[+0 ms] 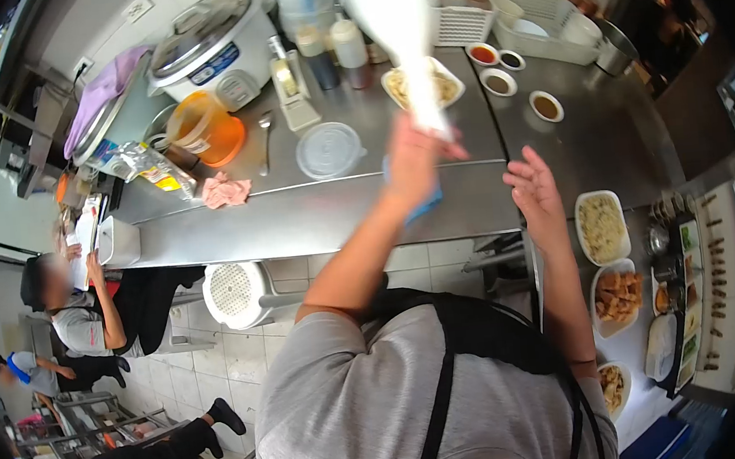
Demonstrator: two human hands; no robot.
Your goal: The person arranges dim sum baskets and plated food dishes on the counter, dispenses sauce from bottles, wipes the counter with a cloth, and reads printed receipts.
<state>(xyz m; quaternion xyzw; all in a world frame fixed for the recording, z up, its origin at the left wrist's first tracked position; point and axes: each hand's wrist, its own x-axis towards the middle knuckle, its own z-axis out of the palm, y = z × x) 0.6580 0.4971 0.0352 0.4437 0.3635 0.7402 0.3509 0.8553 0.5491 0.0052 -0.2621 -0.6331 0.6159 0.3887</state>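
Note:
My left hand [414, 159] is closed round the narrow lower end of a white plastic bag [390, 6], which rises upward, smeared by motion. Partly hidden behind the bag is a white container of pale food [447, 89]. Beneath my left hand and forearm, a bit of blue cloth [427, 204] shows on the counter edge. My right hand [534, 182] is held apart over the counter's front edge, fingers spread and holding nothing. Nearest to it on the right is a white tray of rice-like food [602, 226].
The steel counter [466, 145] bears a rice cooker [213, 50], an orange tub [203, 130], a clear lid [329, 151], squeeze bottles [350, 50] and small sauce cups [546, 106]. A white stool [237, 295] stands below. Seated at left, a person [84, 319] holds papers.

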